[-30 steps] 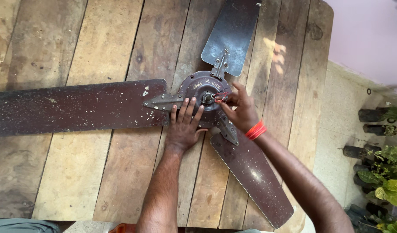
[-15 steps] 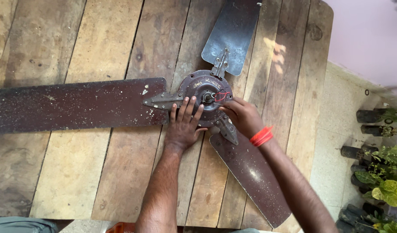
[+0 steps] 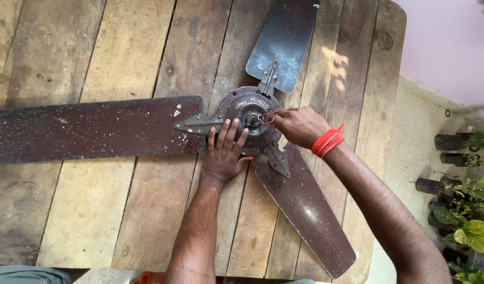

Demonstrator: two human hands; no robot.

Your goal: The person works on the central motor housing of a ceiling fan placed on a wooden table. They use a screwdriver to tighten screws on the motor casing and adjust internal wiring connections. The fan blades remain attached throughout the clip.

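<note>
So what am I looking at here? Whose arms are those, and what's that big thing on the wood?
No machine here: the arms belong to a person wearing a camera on the head, so you look straight down at their work. On the plank table lies an old brown ceiling fan with three blades, flat on the wood. The left hand presses flat on the round motor hub. The right hand, with a red band at the wrist, pinches a thin red wire at the hub's centre. At the right edge, beyond the table, stand potted plants.
</note>
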